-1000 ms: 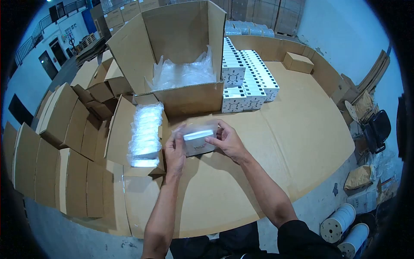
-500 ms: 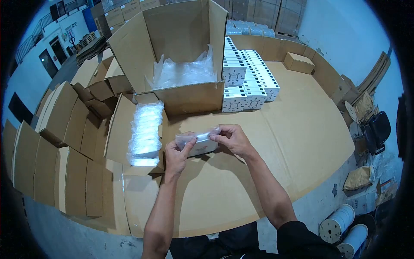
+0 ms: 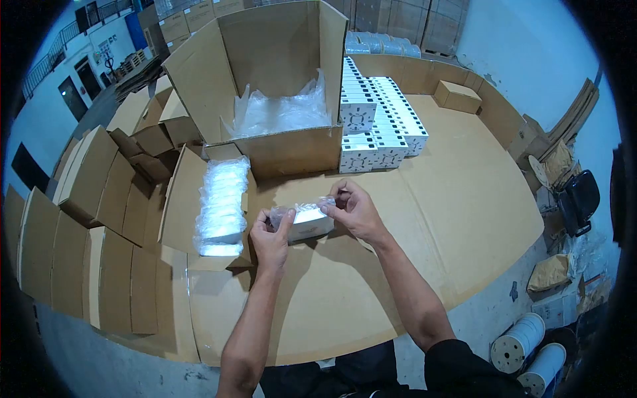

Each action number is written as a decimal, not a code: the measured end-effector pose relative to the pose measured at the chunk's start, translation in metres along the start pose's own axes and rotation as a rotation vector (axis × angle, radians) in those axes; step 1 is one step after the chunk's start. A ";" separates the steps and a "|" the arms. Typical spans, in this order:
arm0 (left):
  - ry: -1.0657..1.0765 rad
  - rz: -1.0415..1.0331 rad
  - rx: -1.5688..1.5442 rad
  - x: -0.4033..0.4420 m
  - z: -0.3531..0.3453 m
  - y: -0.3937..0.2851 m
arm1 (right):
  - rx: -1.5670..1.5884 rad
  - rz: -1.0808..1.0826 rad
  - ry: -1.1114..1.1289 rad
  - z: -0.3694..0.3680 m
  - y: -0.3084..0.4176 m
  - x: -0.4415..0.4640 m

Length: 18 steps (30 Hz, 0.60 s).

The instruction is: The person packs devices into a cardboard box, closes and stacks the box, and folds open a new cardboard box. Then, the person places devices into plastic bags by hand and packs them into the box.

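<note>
A small white box wrapped in clear plastic (image 3: 310, 225) is held between my two hands, just over the cardboard-covered table. At its left end my left hand (image 3: 271, 239) grips it, thumb on top. My right hand (image 3: 353, 211) pinches the plastic at the right end between thumb and fingers. Left of my left hand stands an open carton (image 3: 178, 199) with a row of plastic-wrapped white boxes (image 3: 224, 202) in it. Behind my hands is a large open carton (image 3: 292, 151) holding clear plastic bags (image 3: 282, 113).
Stacked white printed boxes (image 3: 385, 132) stand right of the large carton. A small brown box (image 3: 458, 96) sits at the table's far right. Several open cartons (image 3: 109, 265) crowd the left. White cable reels (image 3: 521, 341) lie on the floor at lower right.
The wrapped box has tilted so more of its top and front face shows. My right fingers have risen slightly and shifted along the plastic. The view has moved a little.
</note>
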<state>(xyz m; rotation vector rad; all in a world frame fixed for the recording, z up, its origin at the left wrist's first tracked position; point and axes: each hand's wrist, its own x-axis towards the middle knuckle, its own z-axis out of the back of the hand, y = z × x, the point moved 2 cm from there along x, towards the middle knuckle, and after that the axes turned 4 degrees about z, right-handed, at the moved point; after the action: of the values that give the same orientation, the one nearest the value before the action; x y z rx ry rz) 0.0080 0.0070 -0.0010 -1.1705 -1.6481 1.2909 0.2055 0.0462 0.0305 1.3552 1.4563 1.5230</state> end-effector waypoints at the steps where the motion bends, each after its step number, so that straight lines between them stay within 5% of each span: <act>1: 0.010 0.004 -0.013 0.001 0.000 0.000 | 0.016 0.062 -0.042 -0.003 0.008 -0.001; 5: 0.005 -0.008 -0.028 0.000 -0.001 -0.001 | 0.113 0.130 0.078 0.006 0.012 0.001; 7: 0.016 -0.008 -0.047 0.001 -0.001 0.000 | -0.190 0.214 0.281 0.008 0.010 0.000; 14: -0.027 -0.161 0.038 -0.007 -0.009 -0.013 | -0.304 0.021 0.221 0.001 0.003 -0.001; 18: -0.141 -0.797 0.570 -0.023 -0.015 -0.035 | -0.301 0.007 0.199 -0.002 0.003 -0.002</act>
<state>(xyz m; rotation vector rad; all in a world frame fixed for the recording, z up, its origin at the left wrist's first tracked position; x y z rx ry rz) 0.0214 -0.0127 0.0367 -0.0510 -1.4526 1.1824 0.2047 0.0430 0.0333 1.0565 1.2719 1.8399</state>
